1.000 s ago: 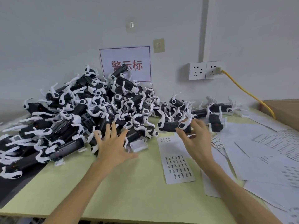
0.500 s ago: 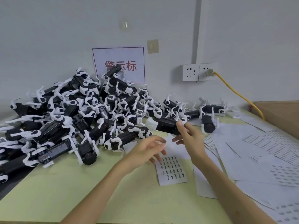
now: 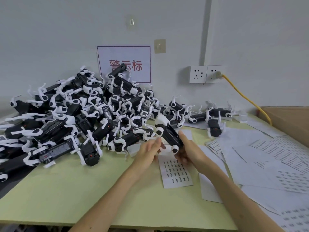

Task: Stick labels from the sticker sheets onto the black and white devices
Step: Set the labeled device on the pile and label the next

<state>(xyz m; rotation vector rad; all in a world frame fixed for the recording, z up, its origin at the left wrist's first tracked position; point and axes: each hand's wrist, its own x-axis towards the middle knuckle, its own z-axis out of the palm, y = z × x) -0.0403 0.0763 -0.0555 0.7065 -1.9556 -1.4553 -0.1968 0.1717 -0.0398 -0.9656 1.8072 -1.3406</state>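
Observation:
One black and white device [image 3: 168, 132] is lifted off the table, tilted, with its white end pointing up toward the wall. My right hand [image 3: 189, 152] grips its lower end from below. Just left of it, my left hand [image 3: 148, 150] has its fingertips against the device's white leg; whether it grips it I cannot tell. Directly under both hands a sticker sheet [image 3: 176, 171] with rows of small dark labels lies flat on the table. A big pile of the same devices [image 3: 80, 114] covers the left and back of the table.
More sticker sheets [image 3: 274, 158] overlap on the right side of the pale green table [image 3: 83, 195]. A brown cardboard box [image 3: 291, 121] stands at the far right. A yellow cable [image 3: 244, 96] runs from the wall sockets [image 3: 206, 74]. A red-lettered sign [image 3: 124, 64] hangs behind the pile.
My right hand has pulled the device out of the pile and toward me, tilting it up. My left hand left the pile and came right to meet the device.

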